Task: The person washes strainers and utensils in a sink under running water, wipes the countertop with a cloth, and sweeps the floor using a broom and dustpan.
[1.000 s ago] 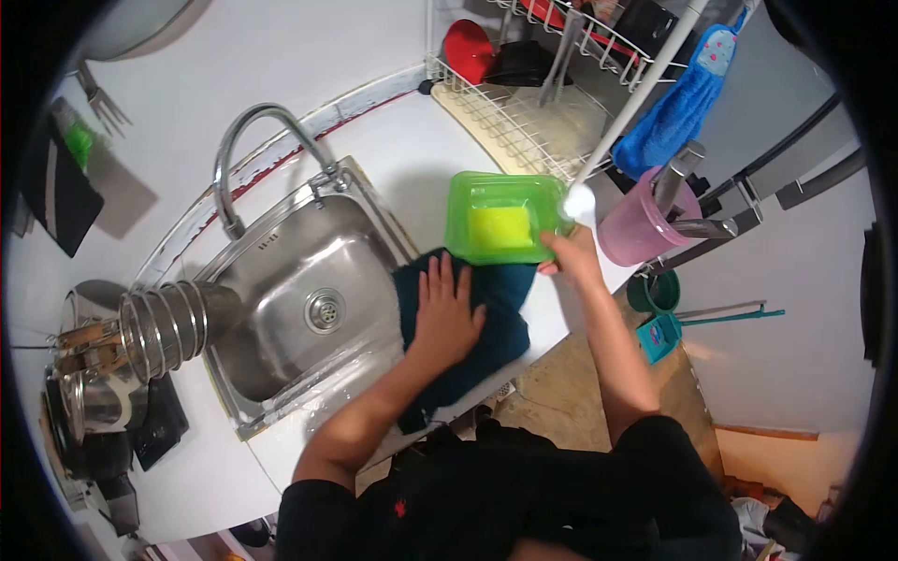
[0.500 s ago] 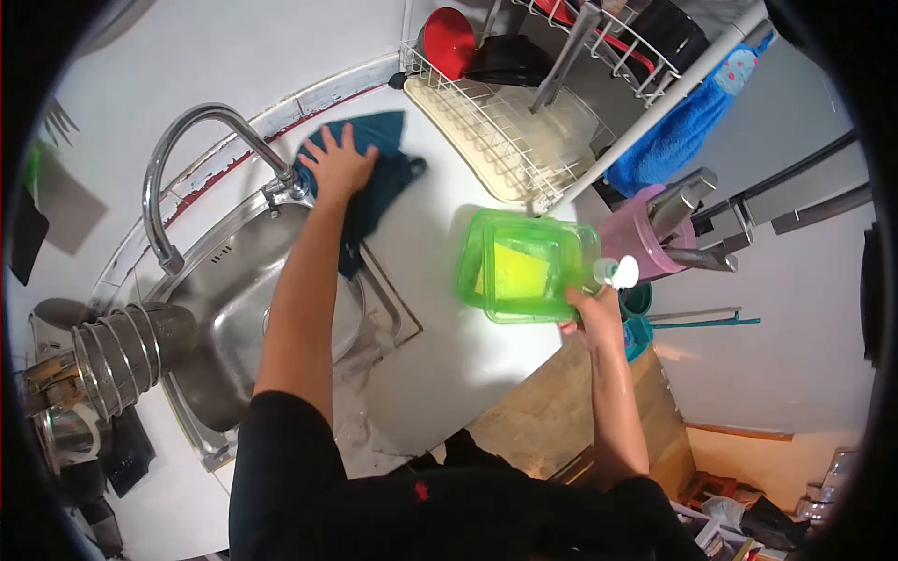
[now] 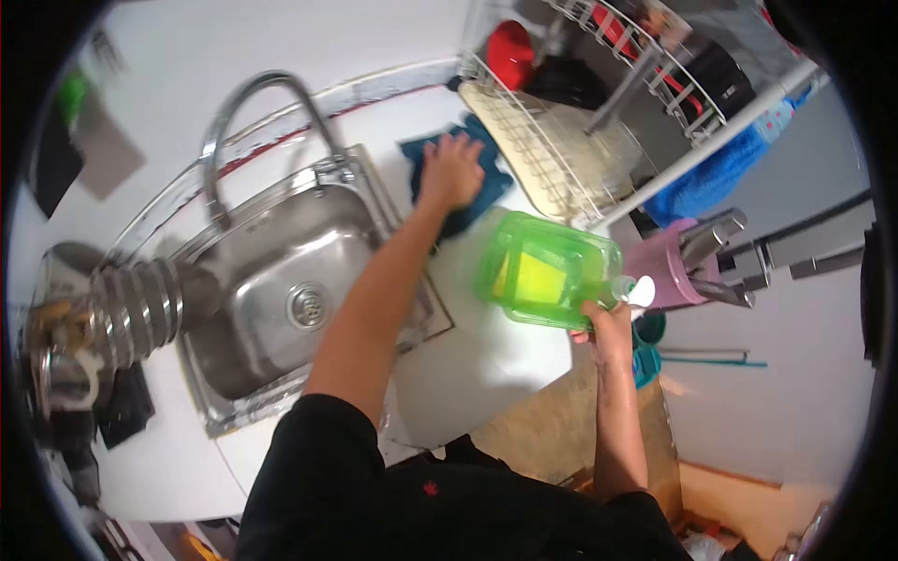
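My left hand (image 3: 453, 174) lies on a dark teal cloth (image 3: 488, 193) on the white counter, fingers spread and pressing down on it. The cloth is crumpled, between the sink and the dish rack. On the right, my right hand (image 3: 608, 329) is closed on the near corner of a green plastic container (image 3: 547, 316), which is raised over the counter's edge. Inside the container shows something flat and yellow (image 3: 541, 279), perhaps a sponge. A small clear bottle with a white cap (image 3: 642, 292) stands at the same corner, by my right thumb.
A steel sink (image 3: 271, 290) with a curved faucet (image 3: 217, 140) is at left. Stacked metal cups (image 3: 140, 309) stand beyond it. A white wire dish rack (image 3: 533, 131) sits at the back. A pink holder (image 3: 655, 266) with knife handles and a blue towel (image 3: 711, 168) are at right.
My left hand has slid the cloth across the counter, away from the faucet and toward the dish rack. The view has shifted left, uncovering the sink drain. My right hand still holds the container.
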Available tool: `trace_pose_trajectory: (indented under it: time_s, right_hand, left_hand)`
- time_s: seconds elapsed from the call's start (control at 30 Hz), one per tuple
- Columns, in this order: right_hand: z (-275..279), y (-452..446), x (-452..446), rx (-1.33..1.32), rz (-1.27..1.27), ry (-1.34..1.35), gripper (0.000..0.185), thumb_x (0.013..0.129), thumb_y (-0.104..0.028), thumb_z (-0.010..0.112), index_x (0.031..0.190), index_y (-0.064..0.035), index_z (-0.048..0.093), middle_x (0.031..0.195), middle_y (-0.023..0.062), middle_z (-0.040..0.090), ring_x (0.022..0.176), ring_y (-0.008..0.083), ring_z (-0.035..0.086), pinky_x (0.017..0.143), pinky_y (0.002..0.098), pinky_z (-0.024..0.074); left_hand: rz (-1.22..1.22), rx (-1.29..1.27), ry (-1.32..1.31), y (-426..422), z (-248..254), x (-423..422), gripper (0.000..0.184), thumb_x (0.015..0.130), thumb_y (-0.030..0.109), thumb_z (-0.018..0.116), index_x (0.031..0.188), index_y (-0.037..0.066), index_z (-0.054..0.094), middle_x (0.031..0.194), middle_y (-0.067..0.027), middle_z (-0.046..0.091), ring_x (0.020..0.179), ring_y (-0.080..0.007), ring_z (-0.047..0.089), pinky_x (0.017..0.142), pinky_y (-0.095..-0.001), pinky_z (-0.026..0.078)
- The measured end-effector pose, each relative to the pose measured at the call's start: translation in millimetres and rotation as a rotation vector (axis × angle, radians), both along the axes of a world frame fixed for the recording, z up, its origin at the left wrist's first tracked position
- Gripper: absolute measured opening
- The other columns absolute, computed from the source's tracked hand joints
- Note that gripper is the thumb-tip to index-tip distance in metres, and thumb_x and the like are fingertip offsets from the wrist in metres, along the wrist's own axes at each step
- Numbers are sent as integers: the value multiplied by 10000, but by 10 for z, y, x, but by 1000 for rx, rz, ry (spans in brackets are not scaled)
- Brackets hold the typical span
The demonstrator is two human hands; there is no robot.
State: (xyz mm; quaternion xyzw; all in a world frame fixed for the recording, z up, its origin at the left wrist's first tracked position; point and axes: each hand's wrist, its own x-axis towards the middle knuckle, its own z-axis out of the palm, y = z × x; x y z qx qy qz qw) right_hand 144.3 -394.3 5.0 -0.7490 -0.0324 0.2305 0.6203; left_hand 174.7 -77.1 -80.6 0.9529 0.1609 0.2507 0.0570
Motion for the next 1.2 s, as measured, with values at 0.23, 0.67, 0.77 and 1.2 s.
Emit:
trace_pose_trajectory:
  time_s: [0.23,0.67,0.77,1.2]
  right_hand:
    - [-63,240,214,149,169,54,178,755,-61,537,901,37,512,688,88,536,434,140,494,311,192,368]
    - [-533,1561,1283,191,389,144,276,680,-133,649,892,8,541,827,101,537,616,183,551,466,190,489]
    - [-483,1829,1324,258,437,229,258,734,-132,633,957,-37,544,971,75,520,869,183,520,666,255,510]
    - [159,867,-18,127,187,8,645,725,-239,643,1268,-124,313,1090,227,424,635,267,582,465,342,519]
  left_hand:
    - [-65,-346,-362,-592,171,-1345,128,676,67,519,802,89,519,869,-98,515,881,-324,472,742,-393,384]
    - [765,-259,-624,-1827,2034,-4511,316,684,213,584,907,20,469,866,-175,492,839,-313,485,748,-373,397]
    - [918,-151,-610,-1916,1996,-5298,296,719,187,561,927,-1,464,899,-179,474,857,-305,475,774,-357,388]
    - [1317,-59,310,-1565,201,-7103,499,884,389,376,1325,170,291,1339,-176,275,1203,-357,283,948,-507,279]
